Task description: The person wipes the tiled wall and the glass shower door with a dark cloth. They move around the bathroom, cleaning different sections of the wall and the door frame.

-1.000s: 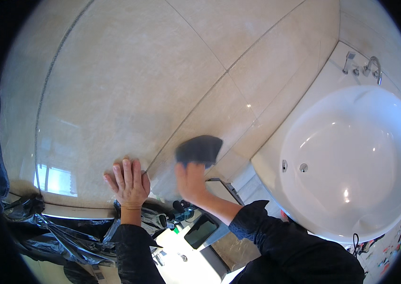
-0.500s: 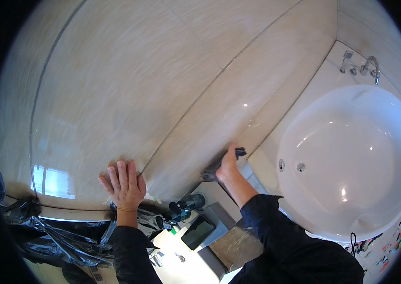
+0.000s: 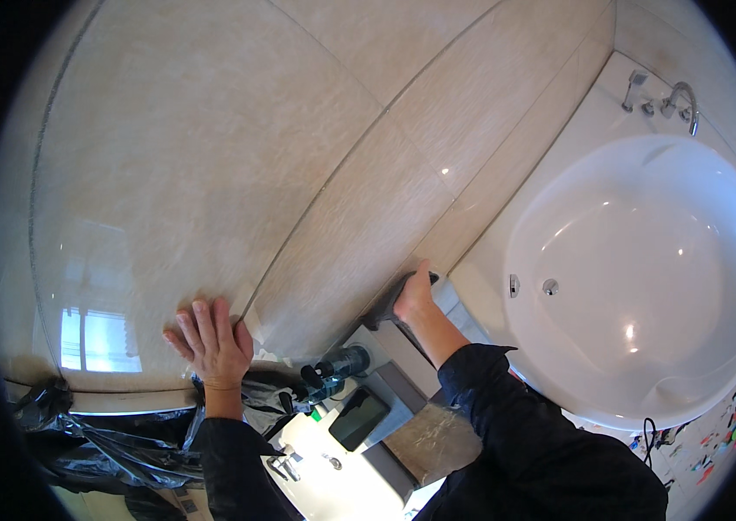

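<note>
Beige glossy tile [image 3: 168,156] fills the upper left of our view, a broad wall cut by dark grout seams that bend toward the rim. Our left hand [image 3: 216,352] lies flat against it, fingers spread wide and holding nothing, with the thumb right beside the long diagonal seam [image 3: 326,184]. Our right hand [image 3: 415,300] is partly closed around a dark pad [image 3: 383,308], its thumb up along the far side. That pad sits low on the wall, by its bottom edge, close to the near corner of the white tub deck [image 3: 482,260]; whether its whole face touches the tile, we cannot tell.

A wide stretch of tile separates our two hands, and a much larger one spreads above them, so the wall side gives us ample open room. To the right the limit is firm: the deck's straight edge runs along the wall, and beyond it curves the round tub [image 3: 646,260], with a chrome tap [image 3: 680,102] and hand shower [image 3: 633,89] at the far corner.

Below, we have tighter margins. Dark bottles [image 3: 339,365] stand between our forearms, near a grey box [image 3: 404,395] and a dark-screened device [image 3: 359,418] by the white washbasin [image 3: 333,495]. Crumpled black plastic sheeting [image 3: 125,447] borders the wall's lower left edge, reaching our left sleeve [image 3: 233,464].
</note>
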Demonstrator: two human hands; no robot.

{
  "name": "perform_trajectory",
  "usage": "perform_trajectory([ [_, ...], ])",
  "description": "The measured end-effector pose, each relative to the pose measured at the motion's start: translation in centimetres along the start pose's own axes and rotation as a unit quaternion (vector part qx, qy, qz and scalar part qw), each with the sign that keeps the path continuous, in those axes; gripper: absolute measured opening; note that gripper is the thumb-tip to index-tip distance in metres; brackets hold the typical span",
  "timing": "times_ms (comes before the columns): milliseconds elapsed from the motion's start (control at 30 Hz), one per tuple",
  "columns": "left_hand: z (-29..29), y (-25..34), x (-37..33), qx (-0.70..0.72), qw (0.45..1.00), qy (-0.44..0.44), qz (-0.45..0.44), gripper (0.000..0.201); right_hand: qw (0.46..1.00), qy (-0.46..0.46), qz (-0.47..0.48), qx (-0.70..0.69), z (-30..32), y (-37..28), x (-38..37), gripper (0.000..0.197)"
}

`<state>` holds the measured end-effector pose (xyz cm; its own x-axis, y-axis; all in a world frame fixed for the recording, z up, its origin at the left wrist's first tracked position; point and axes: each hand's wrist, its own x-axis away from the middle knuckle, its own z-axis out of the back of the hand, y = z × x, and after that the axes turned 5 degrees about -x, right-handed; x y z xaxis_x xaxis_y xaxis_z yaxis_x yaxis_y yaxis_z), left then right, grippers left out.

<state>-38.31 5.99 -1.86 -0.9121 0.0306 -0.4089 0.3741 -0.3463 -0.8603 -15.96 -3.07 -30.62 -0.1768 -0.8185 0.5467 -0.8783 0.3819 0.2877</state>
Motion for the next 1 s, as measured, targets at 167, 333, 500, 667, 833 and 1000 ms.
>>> perform_trajectory([
  [167,0.1,-0.2,0.9,-0.003,1.0,-0.011,0.005,0.053,0.997,0.069,-0.007,0.03,6.5,-1.4,-5.1,0.1],
  [333,0.1,-0.6,0.9,-0.023,1.0,-0.017,-0.013,0.052,0.996,0.073,-0.005,0.044,13.6,-3.3,-10.9,0.103],
  [500,0.5,-0.9,0.7,-0.012,1.0,-0.013,-0.021,0.064,0.992,0.123,0.019,0.016,16.1,-4.4,-12.4,0.098],
  [667,0.9,-1.1,1.4,-0.03,0.999,-0.03,-0.013,0.067,0.991,0.13,0.018,-0.003,17.4,-4.3,-13.2,0.099],
  [833,0.6,-1.1,0.9,-0.036,0.999,-0.016,-0.015,0.068,0.994,0.107,-0.036,-0.003,20.1,-4.0,-14.4,0.107],
  [1000,0.6,-0.9,0.4,-0.026,0.999,-0.011,-0.026,0.068,0.994,0.077,-0.011,0.073,15.5,-5.6,-11.1,0.106],
])
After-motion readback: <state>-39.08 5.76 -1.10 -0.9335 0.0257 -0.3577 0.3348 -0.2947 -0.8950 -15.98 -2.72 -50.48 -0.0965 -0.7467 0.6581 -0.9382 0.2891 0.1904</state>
